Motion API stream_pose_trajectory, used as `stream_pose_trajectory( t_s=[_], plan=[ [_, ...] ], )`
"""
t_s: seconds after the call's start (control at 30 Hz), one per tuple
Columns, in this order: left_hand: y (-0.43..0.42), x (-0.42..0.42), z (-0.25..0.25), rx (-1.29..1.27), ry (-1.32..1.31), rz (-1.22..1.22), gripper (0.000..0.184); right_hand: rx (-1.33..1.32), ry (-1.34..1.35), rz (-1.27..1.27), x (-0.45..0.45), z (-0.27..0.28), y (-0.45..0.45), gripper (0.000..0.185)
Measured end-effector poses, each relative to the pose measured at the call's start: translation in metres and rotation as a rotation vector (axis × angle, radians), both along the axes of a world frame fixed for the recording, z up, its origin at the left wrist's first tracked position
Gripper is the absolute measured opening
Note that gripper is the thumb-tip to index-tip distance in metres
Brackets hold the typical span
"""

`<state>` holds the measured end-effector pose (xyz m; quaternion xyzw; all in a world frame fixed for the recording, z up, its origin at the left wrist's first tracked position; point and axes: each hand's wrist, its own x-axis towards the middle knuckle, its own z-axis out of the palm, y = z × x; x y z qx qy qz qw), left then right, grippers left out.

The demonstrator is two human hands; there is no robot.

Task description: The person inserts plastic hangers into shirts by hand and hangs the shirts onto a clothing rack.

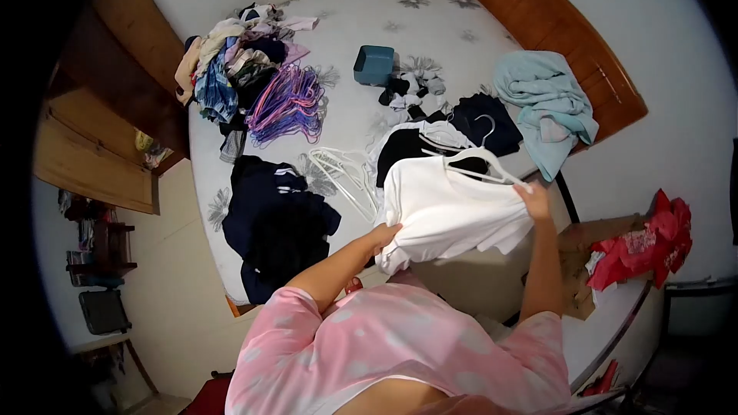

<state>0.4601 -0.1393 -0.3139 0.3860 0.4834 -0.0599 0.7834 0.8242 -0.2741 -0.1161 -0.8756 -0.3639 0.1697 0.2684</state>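
Note:
A white shirt (pixel 453 211) is stretched between my two hands over the near edge of the bed. A white hanger (pixel 486 155) with a metal hook sits at its neck, partly inside the cloth. My left hand (pixel 382 238) is closed on the shirt's left side. On the right, my right hand (pixel 534 201) grips the shirt by the end of the hanger's arm. Just beyond the shirt lie black and white clothes (pixel 400 152). Several white hangers (pixel 342 177) rest on the mattress to the left.
Dark clothes (pixel 277 223) lie at the bed's near left, with purple and pink hangers (pixel 288 107) and a clothes heap (pixel 231 69) behind. A teal bin (pixel 374 65), small items (pixel 411 92), navy cloth (pixel 484 117) and a light blue blanket (pixel 546 100) are farther back. A cardboard box (pixel 576 261) stands right.

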Motion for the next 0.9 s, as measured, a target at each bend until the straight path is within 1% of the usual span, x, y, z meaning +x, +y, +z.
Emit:
stream_pose_trajectory(
  t_s=[0.03, 0.07, 0.1, 0.17, 0.2, 0.23, 0.27, 0.33, 0.37, 0.4, 0.43, 0.47, 0.53, 0.6, 0.63, 0.73, 0.77, 0.83, 0.9],
  plan=[
    [0.005, 0.006, 0.002, 0.047, 0.075, -0.002, 0.056, -0.001, -0.022, 0.014, 0.022, -0.025, 0.012, 0.050],
    [0.009, 0.010, 0.001, 0.092, 0.151, -0.006, 0.055, -0.003, -0.042, 0.027, 0.047, -0.072, 0.023, 0.053],
    [0.013, 0.014, -0.010, 0.064, 0.158, 0.028, 0.053, -0.009, -0.061, 0.040, 0.068, -0.106, 0.032, 0.055],
    [0.026, 0.022, -0.038, 0.011, 0.173, 0.096, 0.051, -0.129, -0.008, 0.033, 0.086, -0.135, 0.057, 0.061],
    [0.034, 0.025, -0.042, 0.075, 0.161, 0.109, 0.053, -0.190, 0.019, 0.032, 0.092, -0.147, 0.070, 0.064],
    [0.042, 0.028, -0.047, 0.142, 0.148, 0.122, 0.055, -0.269, 0.061, 0.037, 0.099, -0.156, 0.083, 0.072],
    [0.049, 0.030, -0.052, 0.208, 0.136, 0.138, 0.057, -0.278, 0.079, 0.041, 0.106, -0.166, 0.095, 0.074],
    [0.067, 0.041, -0.035, 0.191, 0.154, 0.225, 0.046, -0.299, 0.118, 0.054, 0.115, -0.181, 0.116, 0.079],
    [0.077, 0.048, -0.019, 0.182, 0.161, 0.265, 0.041, -0.319, 0.128, 0.069, 0.132, -0.219, 0.124, 0.083],
    [0.084, 0.052, -0.014, 0.174, 0.167, 0.303, 0.036, -0.322, 0.141, 0.067, 0.137, -0.230, 0.134, 0.084],
    [0.087, 0.053, -0.032, 0.196, 0.129, 0.378, 0.032, -0.326, 0.153, 0.064, 0.140, -0.241, 0.145, 0.084],
    [0.090, 0.056, -0.039, 0.216, 0.141, 0.372, 0.032, -0.329, 0.165, 0.060, 0.142, -0.250, 0.154, 0.084],
    [0.096, 0.066, -0.038, 0.258, 0.161, 0.357, 0.031, -0.309, 0.146, 0.079, 0.145, -0.268, 0.170, 0.078],
    [0.098, 0.077, -0.036, 0.240, 0.212, 0.358, 0.030, -0.332, 0.105, 0.125, 0.146, -0.286, 0.181, 0.075],
    [0.100, 0.083, -0.035, 0.236, 0.229, 0.359, 0.030, -0.318, 0.031, 0.121, 0.144, -0.296, 0.183, 0.069],
    [0.111, 0.095, -0.039, 0.235, 0.264, 0.333, 0.030, -0.156, -0.107, 0.079, 0.141, -0.327, 0.184, 0.067],
    [0.115, 0.099, -0.041, 0.236, 0.274, 0.320, 0.030, -0.200, -0.095, 0.075, 0.145, -0.337, 0.184, 0.064],
    [0.121, 0.107, -0.043, 0.256, 0.273, 0.320, 0.030, -0.284, -0.071, 0.069, 0.144, -0.334, 0.190, 0.060],
    [0.125, 0.113, -0.048, 0.245, 0.261, 0.330, 0.030, -0.288, -0.112, -0.007, 0.138, -0.327, 0.194, 0.057]
  ],
)
